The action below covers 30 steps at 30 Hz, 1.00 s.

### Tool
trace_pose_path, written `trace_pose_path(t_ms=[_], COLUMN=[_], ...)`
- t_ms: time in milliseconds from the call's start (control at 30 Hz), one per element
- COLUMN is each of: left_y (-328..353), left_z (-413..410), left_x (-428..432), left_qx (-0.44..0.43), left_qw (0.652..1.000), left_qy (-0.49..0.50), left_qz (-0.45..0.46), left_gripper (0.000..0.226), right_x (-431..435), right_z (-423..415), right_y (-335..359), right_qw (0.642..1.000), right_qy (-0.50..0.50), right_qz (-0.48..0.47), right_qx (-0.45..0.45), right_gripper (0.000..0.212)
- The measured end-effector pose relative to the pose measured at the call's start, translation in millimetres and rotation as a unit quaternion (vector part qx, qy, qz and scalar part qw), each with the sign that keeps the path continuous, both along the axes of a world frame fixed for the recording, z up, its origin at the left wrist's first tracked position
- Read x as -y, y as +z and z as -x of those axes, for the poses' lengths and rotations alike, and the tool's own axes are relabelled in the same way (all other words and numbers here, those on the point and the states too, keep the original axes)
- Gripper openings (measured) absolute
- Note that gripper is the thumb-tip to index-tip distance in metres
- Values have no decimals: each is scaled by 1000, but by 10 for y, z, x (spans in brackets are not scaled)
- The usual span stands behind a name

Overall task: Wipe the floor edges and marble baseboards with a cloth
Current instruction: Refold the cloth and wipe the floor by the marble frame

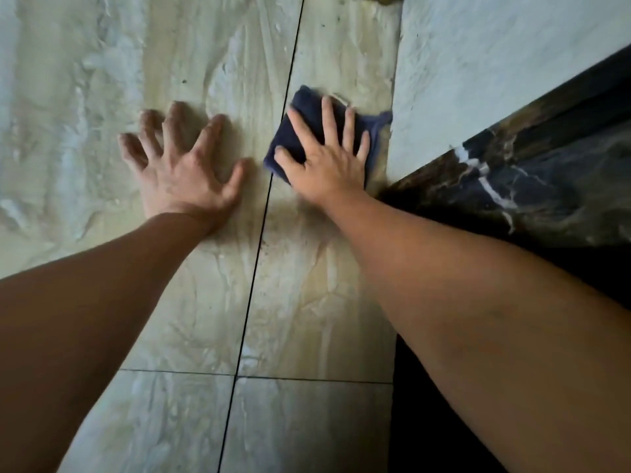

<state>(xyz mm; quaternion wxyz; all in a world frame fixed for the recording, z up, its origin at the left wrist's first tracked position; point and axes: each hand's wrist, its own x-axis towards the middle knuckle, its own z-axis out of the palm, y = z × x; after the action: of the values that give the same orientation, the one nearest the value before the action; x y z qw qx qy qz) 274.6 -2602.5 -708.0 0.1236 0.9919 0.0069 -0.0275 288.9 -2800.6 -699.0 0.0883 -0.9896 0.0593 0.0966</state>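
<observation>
A folded dark blue cloth (304, 110) lies flat on the beige marble-patterned floor tile (307, 285), close to the floor's right edge. My right hand (327, 158) presses down on the cloth with fingers spread, covering its near half. My left hand (184, 165) rests palm-down on the bare tile to the left, fingers apart, holding nothing. A dark grout line (266, 206) runs between the two hands. The black marble baseboard (546, 186) with white veins rises at the right, just beyond the cloth.
A pale grey-white wall surface (495, 63) stands above the baseboard at the upper right. A cross grout joint (235, 374) lies near the bottom. A deep shadowed strip (426, 421) runs along the lower right. Open tiled floor extends left.
</observation>
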Motion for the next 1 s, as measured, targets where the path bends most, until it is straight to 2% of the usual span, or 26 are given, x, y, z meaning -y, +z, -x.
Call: trace_pose_path(t_ms=[100,200,267,367,500,567,633,733,800,867,933,1000], left_y=[-22,126,175,323,272,249,249,263,141,54,20,36], left_z=[-38,11,-69,-72,571,1060,1427,1801,1992,2053,2048,2064], left_x=[26,19,16,28,245,413,560,721,773,828,823,878], left_qx=[8,-70,-129,-186,-111,-85,-81,-106,-95,-84,-79,-87], left_qw=[1000,997,991,981,993,996,997,992,987,983,986,984], left_qy=[4,-15,-18,-24,26,17,8,-62,-130,-150,-131,-134], left_qz=[-6,-41,-41,-57,-7,3,16,-4,-30,-57,-72,-81], left_gripper=[70,77,81,83,65,58,57,64,69,73,74,74], right_x=[67,-146,-168,-40,-30,30,293,1100,1616,1818,1625,1263], right_z=[-62,1210,2079,2530,2479,2549,2706,3049,3264,3336,3243,3142], right_y=[-107,56,99,123,147,170,156,196,244,231,192,133], right_qw=[1000,996,991,979,976,976,982,989,968,941,939,948], right_qy=[-9,78,131,173,184,186,152,-11,-169,-276,-302,-284], right_qz=[9,22,20,29,3,10,31,70,72,45,44,36], right_qx=[7,22,-15,-108,-119,-111,-107,-130,-171,-192,-159,-139], right_gripper=[67,68,70,71,71,71,70,68,68,69,69,70])
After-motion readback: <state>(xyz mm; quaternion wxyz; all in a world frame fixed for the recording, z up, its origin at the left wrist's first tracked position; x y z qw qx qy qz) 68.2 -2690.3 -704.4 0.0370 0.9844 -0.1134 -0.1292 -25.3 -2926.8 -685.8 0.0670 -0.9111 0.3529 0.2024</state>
